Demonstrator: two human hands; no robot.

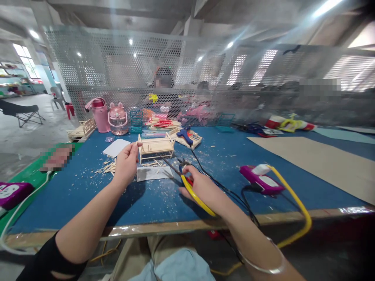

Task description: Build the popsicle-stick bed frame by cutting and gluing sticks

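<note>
My left hand (126, 164) is closed in a pinch beside the left end of a small wooden model bench (156, 147). What its fingertips hold is too small to make out, and I cannot tell whether they touch the bench. My right hand (202, 191) is closed around cutting pliers (195, 195) with yellow handles, their dark jaws pointing away from me. A thin dark pointed shaft also reaches forward near the jaws. Between my hands lies a white paper strip (155, 173). Wooden sticks (109, 167) and chips are scattered to the left.
A blue glue gun (185, 136) rests on another wooden piece behind the bench, its black cord crossing the table. A purple power strip (261, 180) with a yellow cable lies right. Pink bottles (101, 117) stand at the back left, before a perforated metal screen (117, 66); people sit beyond.
</note>
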